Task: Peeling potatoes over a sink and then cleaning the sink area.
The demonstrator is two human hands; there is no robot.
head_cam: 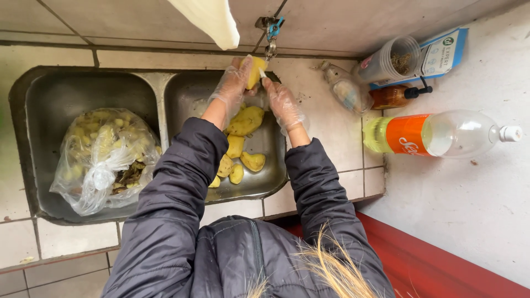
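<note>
The left hand [234,83], in a thin clear glove, has its fingers curled around a peeled yellow potato [254,70], holding it up under the tap [270,34] at the far edge of the right basin [190,88]. The right hand [282,104], gloved too, is closed to a narrow pinch on a small pale blade or peeler [263,73] whose tip touches the potato; which tool it is cannot be made out. To do this well, I would judge, the potato should be turned in the left fingers in small steps, with the blade working away from the thumb and the grip kept firm, since wet gloves slip (and thin plastic gives little guard against an edge). Below the hands, several more peeled potatoes [243,140] lie in the right basin, some hidden under the dark sleeves. In the left basin [38,110] sits a clear bag [105,157] holding yellowish pieces and dark peelings, its contents blurred by the plastic. On the tiled counter [326,110] to the right lie a small clear bottle [346,88], an amber pump bottle [395,96], a cup [389,60], a blue-and-white packet [444,52] and a big bottle [436,133] with an orange label, on its side. Whether water runs from the tap cannot be told, and a pale shape [207,19] is cut off at the top.
</note>
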